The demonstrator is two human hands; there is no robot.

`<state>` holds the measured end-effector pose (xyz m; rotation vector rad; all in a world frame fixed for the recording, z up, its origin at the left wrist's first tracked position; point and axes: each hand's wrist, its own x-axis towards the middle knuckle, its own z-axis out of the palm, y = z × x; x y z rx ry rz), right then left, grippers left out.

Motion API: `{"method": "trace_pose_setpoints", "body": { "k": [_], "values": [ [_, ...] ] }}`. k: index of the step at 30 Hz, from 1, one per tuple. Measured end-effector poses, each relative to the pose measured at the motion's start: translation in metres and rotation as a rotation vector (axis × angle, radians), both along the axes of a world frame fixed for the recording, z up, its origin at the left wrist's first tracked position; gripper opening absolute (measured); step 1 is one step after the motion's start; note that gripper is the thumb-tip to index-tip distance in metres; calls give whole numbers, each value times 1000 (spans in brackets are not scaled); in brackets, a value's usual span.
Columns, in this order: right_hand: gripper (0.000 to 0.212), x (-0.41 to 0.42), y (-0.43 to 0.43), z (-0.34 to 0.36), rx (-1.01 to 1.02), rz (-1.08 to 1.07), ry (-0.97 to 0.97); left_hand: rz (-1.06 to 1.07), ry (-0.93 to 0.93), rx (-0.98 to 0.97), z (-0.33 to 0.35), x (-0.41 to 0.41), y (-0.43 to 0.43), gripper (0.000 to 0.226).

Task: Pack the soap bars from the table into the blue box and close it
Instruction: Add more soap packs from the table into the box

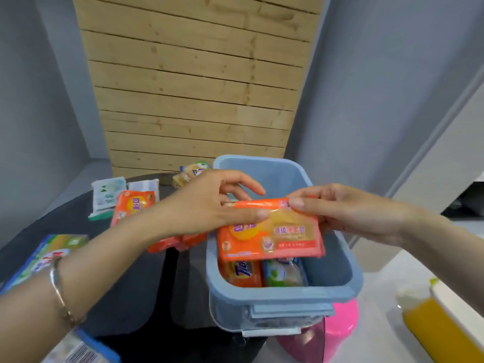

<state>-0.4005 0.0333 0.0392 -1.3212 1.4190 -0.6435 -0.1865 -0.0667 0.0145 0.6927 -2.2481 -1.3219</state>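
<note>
Wrapped soap bars [107,192] lie on the dark desk [131,284] at left. A glossy orange soap pack [272,239] hangs over the open blue box [288,294], its top edge pinched by the left hand [209,203] and the right hand [348,213]. Inside the box lie an orange bar [243,273] and a green-white bar [284,275].

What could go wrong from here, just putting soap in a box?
The left hand and right hand pinch the orange pack by its top edge only; it might slip and land crooked in the box. The box seems perched on a pink stand; a push could tip it. Many packs wait on the table; the box may not close.
</note>
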Motion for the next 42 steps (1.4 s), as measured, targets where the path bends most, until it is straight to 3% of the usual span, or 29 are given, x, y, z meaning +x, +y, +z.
{"method": "trace_pose_setpoints", "body": {
  "k": [3, 8, 13, 16, 19, 23, 29, 32, 36, 39, 42],
  "values": [
    [29, -11, 4, -1, 92, 98, 26, -155, -211, -88, -6, -14, -1, 40],
    [28, -6, -3, -11, 208, 323, 212, -381, -551, -336, -7, -28, 3, 34],
    [24, 7, -10, -22, 211, 414, 341, -431, -618, -321, -13, -33, 0, 39],
    [24, 8, -11, -21, 211, 440, 384, -418, -542, -215, -9, -28, -3, 32],
    [24, 10, -13, -25, 209, 431, 356, -245, -330, -249, -10, -19, -11, 29],
    [22, 14, -18, -33, 177, 416, 314, -28, -171, -332, -25, -6, -13, 37],
    [19, 28, -27, -53, 178, 363, 302, 160, 41, -233, -48, 5, -8, 43],
    [7, 37, -34, -62, 179, 341, 379, 198, 110, -152, -55, 4, -5, 44],
    [27, 45, -40, -75, 7, 282, 610, 249, 198, -32, -59, 1, -1, 51],
    [25, 38, -42, -68, 9, 269, 548, 282, 308, 159, -62, -1, 4, 70],
    [34, 34, -44, -66, -24, 332, 601, 300, 402, 317, -66, -2, 8, 71]
  ]
}}
